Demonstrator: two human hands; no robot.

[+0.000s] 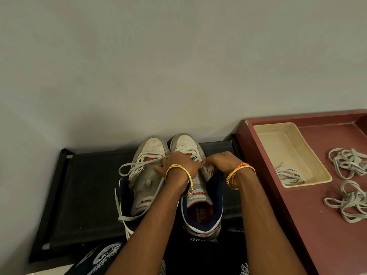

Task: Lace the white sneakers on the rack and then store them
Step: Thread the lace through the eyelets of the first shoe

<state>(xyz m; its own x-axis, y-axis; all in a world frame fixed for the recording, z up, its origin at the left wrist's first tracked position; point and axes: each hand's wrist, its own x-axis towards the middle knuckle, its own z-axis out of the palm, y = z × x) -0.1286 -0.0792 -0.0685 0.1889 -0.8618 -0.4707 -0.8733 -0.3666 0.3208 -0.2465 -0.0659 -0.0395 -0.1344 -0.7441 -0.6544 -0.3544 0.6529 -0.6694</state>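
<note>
Two white sneakers stand side by side on the black rack [83,195], toes toward the wall. The left sneaker [147,175] has a grey lace [129,167] threaded near the toe, with loose ends looping off to the left and trailing over its side. Over the eyelets of the right sneaker [200,207] both hands work close together. My left hand [178,161] pinches a lace at the gap between the two shoes. My right hand [220,161] pinches a lace end at the right shoe's eyelet row. The fingertips hide the exact eyelets.
A maroon tray-like table [309,215] stands right of the rack. On it sit a cream plastic tray [286,143] holding one coiled lace [290,175] and two loose lace bundles [349,161] [351,203]. A plain wall is directly behind.
</note>
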